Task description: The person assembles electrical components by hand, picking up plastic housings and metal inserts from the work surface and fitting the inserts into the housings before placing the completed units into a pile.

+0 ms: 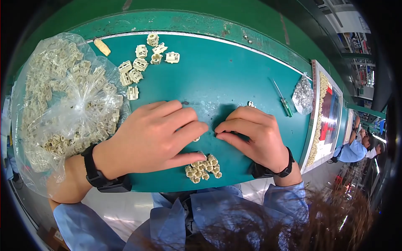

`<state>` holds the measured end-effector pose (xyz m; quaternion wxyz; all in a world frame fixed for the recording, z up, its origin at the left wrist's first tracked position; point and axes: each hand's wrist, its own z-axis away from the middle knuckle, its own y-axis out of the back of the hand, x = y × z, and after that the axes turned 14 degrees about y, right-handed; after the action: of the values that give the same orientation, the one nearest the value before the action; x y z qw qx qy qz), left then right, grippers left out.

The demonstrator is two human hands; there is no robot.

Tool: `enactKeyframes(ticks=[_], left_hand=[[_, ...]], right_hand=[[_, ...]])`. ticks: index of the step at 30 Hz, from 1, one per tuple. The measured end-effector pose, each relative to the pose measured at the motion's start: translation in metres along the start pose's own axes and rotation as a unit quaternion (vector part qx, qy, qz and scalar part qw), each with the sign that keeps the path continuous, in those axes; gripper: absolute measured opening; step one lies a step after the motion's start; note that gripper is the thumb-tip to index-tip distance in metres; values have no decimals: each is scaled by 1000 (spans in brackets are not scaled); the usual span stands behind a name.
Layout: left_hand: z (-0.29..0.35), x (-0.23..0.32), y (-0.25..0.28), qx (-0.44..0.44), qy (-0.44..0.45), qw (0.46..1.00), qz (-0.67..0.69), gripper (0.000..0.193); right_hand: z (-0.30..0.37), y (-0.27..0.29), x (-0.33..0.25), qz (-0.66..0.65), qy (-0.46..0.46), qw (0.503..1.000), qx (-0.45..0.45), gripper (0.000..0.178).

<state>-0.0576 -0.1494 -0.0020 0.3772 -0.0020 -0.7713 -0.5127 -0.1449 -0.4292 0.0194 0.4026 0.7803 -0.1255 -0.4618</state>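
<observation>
Illegibly small markings [175, 55] on cream fittings [172, 57]

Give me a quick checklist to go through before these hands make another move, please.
1. Left hand clear of the cluster of small cream parts: cannot tell; the thumb overlaps its upper edge in this view.
2. Right hand has a firm grip: cannot tell; thumb and fingers nearly meet, hiding whatever may be between them.
3. Larger cream parts clear of both hands: ok, they lie beyond the left hand.
4. Screwdriver uncovered: ok, it lies beyond the right hand, near a small clear bag.
5. Big clear bag away from the left forearm: not ok, they overlap in this view.
</observation>
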Motion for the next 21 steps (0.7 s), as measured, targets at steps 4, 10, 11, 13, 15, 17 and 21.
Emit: enactKeyframes(ticks=[4, 10, 11, 13, 15, 17, 21], left_hand=[[1, -6, -4, -9, 8, 999, 34, 37], [1, -5, -8, -13, 36, 995, 91, 30], [0, -5, -10, -7, 36, 995, 92, 28], [0, -3, -13, 7, 37, 995, 93, 24], [1, -4, -14, 7, 41, 994, 96, 25], [1, -4, -15, 8, 44, 994, 103, 25], [2, -4, -14, 8, 47, 994, 95, 26]], right_hand=[[-2, 0, -5, -24, 1, 1000, 16, 21], [-12, -15, -22, -29, 56, 996, 65, 22], [-13, -17, -22, -32, 55, 996, 66, 22], [-16, -21, -19, -14, 60, 995, 73, 23], [-17, -24, -18, -8, 64, 995, 76, 23], [-15, -25, -18, -8, 66, 995, 80, 23], [-16, -25, -19, -3, 64, 995, 71, 23]])
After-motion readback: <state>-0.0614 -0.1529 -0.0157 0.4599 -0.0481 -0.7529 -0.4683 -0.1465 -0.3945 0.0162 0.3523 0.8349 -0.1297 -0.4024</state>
